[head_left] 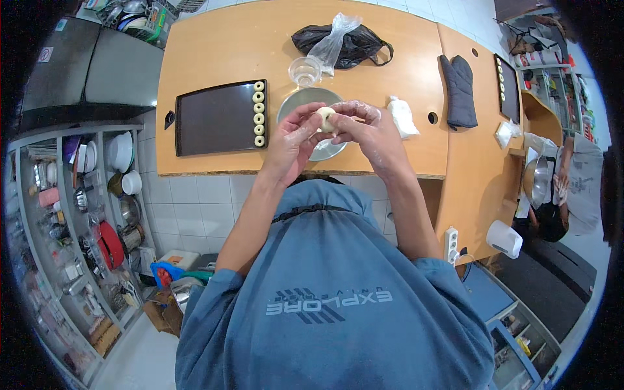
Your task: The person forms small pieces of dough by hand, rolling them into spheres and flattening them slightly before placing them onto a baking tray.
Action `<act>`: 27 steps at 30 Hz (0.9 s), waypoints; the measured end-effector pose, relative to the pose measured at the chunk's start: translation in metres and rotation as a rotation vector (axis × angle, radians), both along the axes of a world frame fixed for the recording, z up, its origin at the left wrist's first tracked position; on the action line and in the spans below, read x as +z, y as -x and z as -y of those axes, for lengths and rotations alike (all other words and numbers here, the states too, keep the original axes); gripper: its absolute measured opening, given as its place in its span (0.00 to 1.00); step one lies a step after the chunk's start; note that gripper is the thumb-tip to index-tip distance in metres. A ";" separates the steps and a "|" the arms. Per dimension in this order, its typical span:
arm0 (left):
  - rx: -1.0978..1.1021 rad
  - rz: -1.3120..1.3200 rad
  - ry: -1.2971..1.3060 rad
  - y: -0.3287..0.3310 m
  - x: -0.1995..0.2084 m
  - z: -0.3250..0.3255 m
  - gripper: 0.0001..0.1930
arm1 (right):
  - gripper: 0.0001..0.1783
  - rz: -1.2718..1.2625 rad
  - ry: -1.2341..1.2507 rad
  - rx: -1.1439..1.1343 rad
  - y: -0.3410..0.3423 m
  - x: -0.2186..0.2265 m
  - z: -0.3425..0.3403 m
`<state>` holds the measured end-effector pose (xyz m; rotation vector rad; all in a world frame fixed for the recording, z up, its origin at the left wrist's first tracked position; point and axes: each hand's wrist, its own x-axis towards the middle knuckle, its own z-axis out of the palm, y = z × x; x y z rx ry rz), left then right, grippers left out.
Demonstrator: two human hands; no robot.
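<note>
Between the fingertips of both hands is a small pale dough ring (327, 116), shaped like a doughnut. My left hand (297, 138) pinches it from one side, and my right hand (369, 132), dusted with white powder, grips the other. Under my hands stands a round metal bowl (294, 103), partly hidden by them. To the left lies a dark baking tray (213, 120), with several dough rings (259, 108) lined up along its right edge. A clear plastic tub (304, 71) stands just beyond the bowl, and a bag of white powder (403, 117) lies right of my right hand.
A black plastic bag (361, 47) and a clear bag (335, 40) lie at the back. An oven mitt (459, 91) and a second tray (510, 97) with dough rings are to the right. At far right, another person's hands (560, 185) are at a metal bowl (537, 181).
</note>
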<state>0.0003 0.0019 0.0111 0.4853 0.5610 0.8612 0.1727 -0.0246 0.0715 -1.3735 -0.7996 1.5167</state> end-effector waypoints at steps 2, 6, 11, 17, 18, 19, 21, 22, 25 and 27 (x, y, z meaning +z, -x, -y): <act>0.040 -0.039 0.000 -0.003 0.001 0.000 0.14 | 0.16 0.035 -0.008 0.004 -0.003 -0.006 0.000; 0.067 -0.108 -0.081 -0.008 0.011 0.004 0.14 | 0.16 0.057 -0.038 -0.027 -0.001 -0.008 0.000; 0.091 -0.445 -0.219 -0.006 0.008 0.005 0.14 | 0.18 0.137 -0.068 0.011 0.000 -0.008 0.002; 0.178 -0.446 -0.257 -0.012 0.023 0.007 0.14 | 0.18 0.077 -0.031 -0.078 0.001 -0.009 0.002; 0.179 -0.447 -0.257 -0.011 0.021 0.007 0.14 | 0.18 0.077 -0.031 -0.076 0.001 -0.006 0.002; 0.160 -0.501 -0.279 -0.009 0.019 0.007 0.15 | 0.18 0.098 -0.017 -0.058 0.001 -0.002 0.002; 0.140 -0.556 -0.300 -0.006 0.018 0.006 0.15 | 0.18 0.118 -0.002 -0.040 0.001 0.003 0.001; 0.115 -0.590 -0.310 -0.005 0.019 0.006 0.15 | 0.18 0.153 0.003 -0.012 0.000 0.004 0.001; 0.129 -0.543 -0.270 -0.010 0.022 0.006 0.15 | 0.18 0.126 -0.017 -0.040 0.000 -0.007 0.002; 0.168 -0.462 -0.218 -0.011 0.023 0.007 0.15 | 0.19 0.064 -0.041 -0.094 0.000 -0.012 0.003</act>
